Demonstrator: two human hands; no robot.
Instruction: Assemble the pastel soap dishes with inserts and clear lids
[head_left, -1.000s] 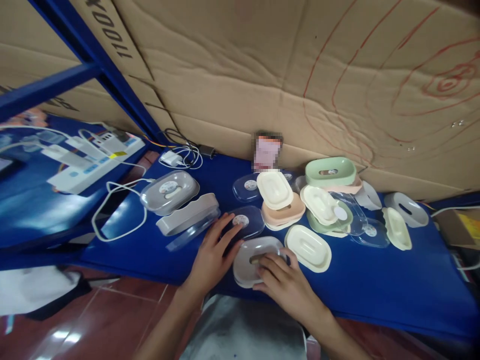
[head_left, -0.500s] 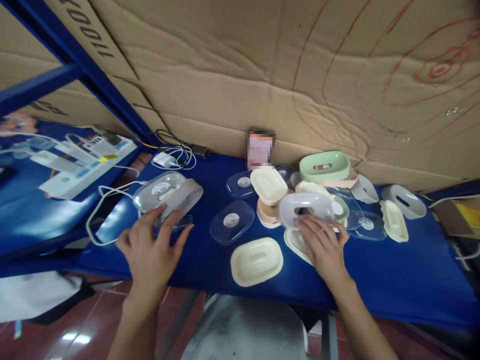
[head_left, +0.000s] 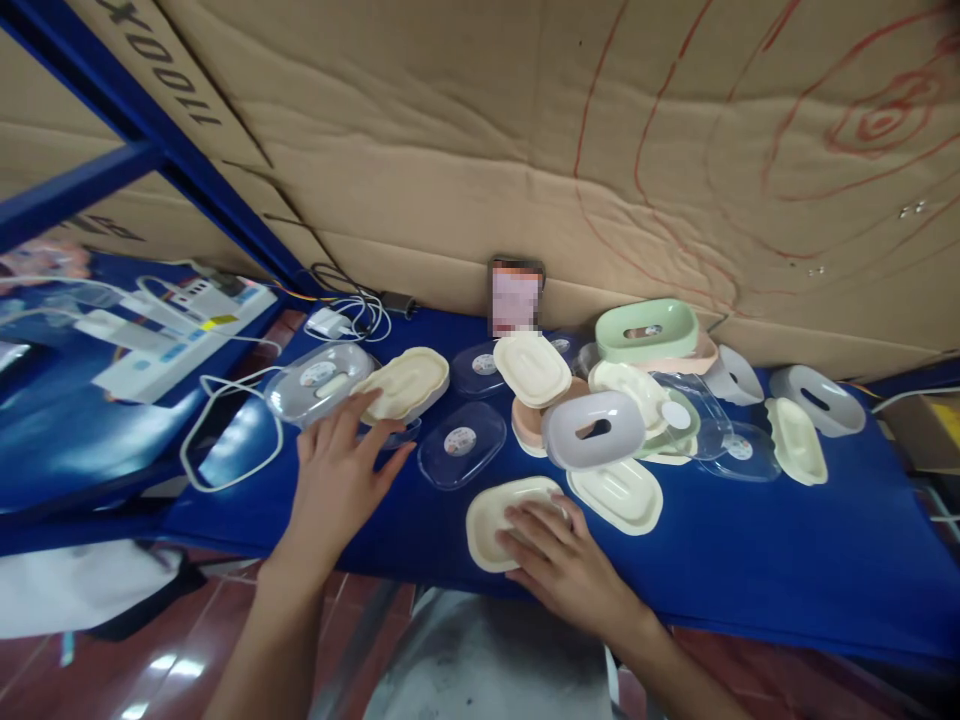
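Note:
My left hand point(head_left: 341, 460) is open, thumb apart, its fingertips at the near left edge of a wavy-rimmed cream tray point(head_left: 411, 382). Beside that tray lies a clear lid point(head_left: 300, 385) with a round sticker. Nearer the table edge, my right hand point(head_left: 559, 560) has its fingers inside an oval cream tray point(head_left: 487, 530) and its thumb at the near rim; the palm side is hidden. A lavender oval dish with a slot point(head_left: 619, 425) rests on the pile behind. Another cream tray point(head_left: 622, 498) lies to the right of my right hand.
A clear lid point(head_left: 457, 455) lies between my hands. Behind are a green dish point(head_left: 645, 345) and a cream tray point(head_left: 532, 368). Grey slotted pieces point(head_left: 832, 405) lie at the right. A white cable point(head_left: 187, 450), a power strip point(head_left: 180, 350) and a cardboard wall point(head_left: 420, 150) border the blue table.
My right hand has let go of the lavender dish and come down onto the near cream tray. Where a tilted greyish piece was by my left hand, the wavy cream tray now shows.

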